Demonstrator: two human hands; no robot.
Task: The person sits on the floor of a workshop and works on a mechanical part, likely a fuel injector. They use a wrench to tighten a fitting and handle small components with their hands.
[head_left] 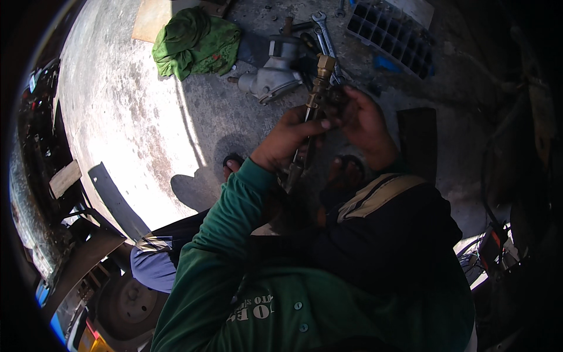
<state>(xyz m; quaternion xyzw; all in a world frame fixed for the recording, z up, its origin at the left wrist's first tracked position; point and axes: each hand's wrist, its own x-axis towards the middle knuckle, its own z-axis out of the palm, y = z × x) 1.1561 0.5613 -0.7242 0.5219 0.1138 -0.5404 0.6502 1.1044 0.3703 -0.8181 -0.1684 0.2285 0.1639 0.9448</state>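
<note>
My left hand (288, 136) is closed round a long silver hand tool (294, 175), which looks like pliers. Its upper end meets a brass fitting (324, 66) with hex sections, held tilted above the floor between my hands. Against the side of this fitting, the fingers of my right hand (368, 123) are closed on a dark part of it, blurred and in shadow. Just beyond lies a grey cast-metal housing (274, 73) with a pipe stub. Several wrenches (324, 35) lie behind the fitting.
A green cloth (196, 44) rests at the far left of the housing. At the far right lies a compartmented plastic organizer (392, 36), with a blue piece (386, 63) beside it. A dark flat piece (417, 144) lies right of my right hand. A wheel (132, 300) is at lower left.
</note>
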